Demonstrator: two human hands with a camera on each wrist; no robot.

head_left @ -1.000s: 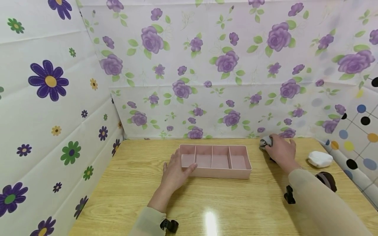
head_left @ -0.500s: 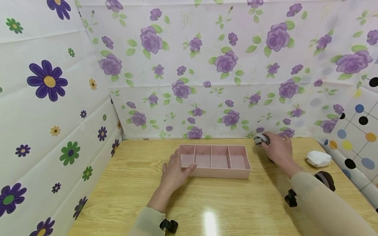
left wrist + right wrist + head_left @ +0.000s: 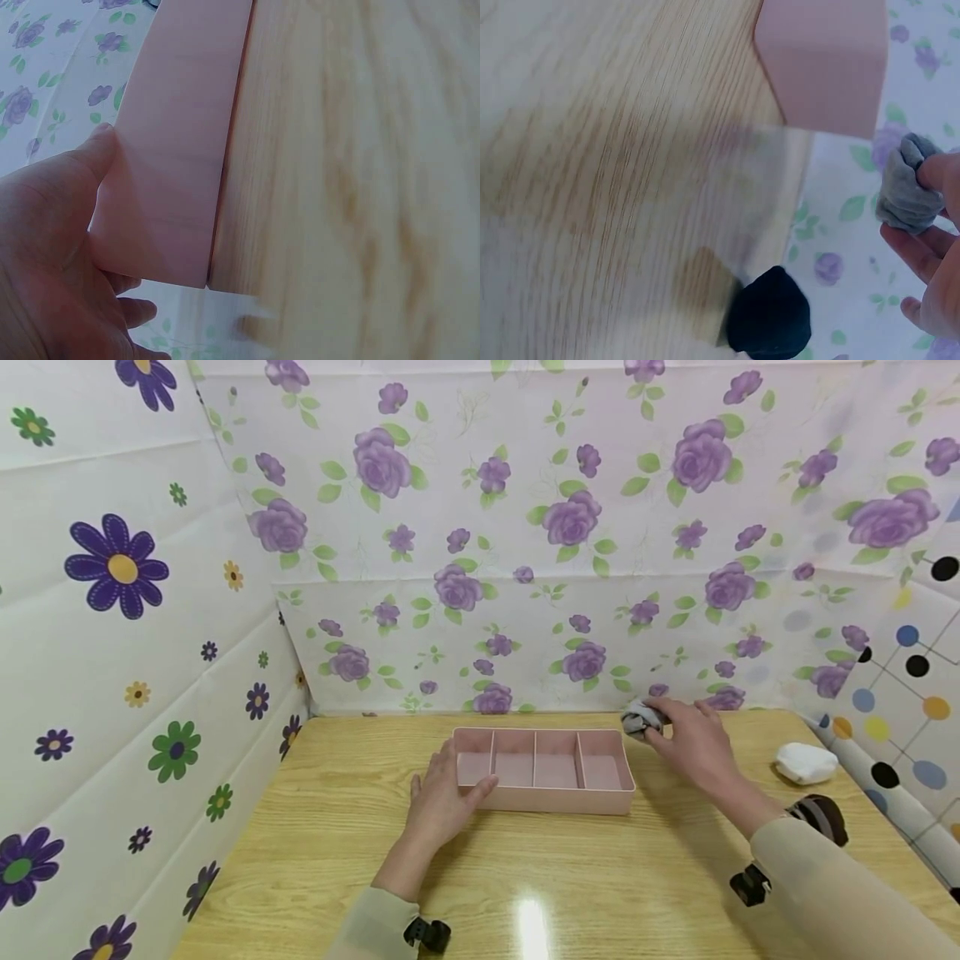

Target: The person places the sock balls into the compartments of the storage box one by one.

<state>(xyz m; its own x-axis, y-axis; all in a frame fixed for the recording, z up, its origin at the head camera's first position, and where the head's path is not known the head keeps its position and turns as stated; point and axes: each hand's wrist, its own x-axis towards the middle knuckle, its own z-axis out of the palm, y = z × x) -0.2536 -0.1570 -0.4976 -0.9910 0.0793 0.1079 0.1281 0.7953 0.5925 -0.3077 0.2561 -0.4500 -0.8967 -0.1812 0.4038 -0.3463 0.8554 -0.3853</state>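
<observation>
My right hand pinches a grey rolled-up sock between thumb and fingers, above the table just past the box's right end. In the right wrist view, the folds of the grey sock show beside the pink box's end wall. My left hand rests against the left end of the pink divided box, its fingers along the end and thumb at the front rim. The left wrist view shows the thumb of my left hand touching the rim, with other fingertips beyond the end wall.
A white bundle and a dark brown striped bundle lie at the table's right side. A black bundle shows in the right wrist view. Flowered sheets bound the wooden table behind and at the sides.
My right hand has carried the grey sock leftward, close to the box's right end. My left hand and the box have stayed in place, while the head view has shifted slightly.
</observation>
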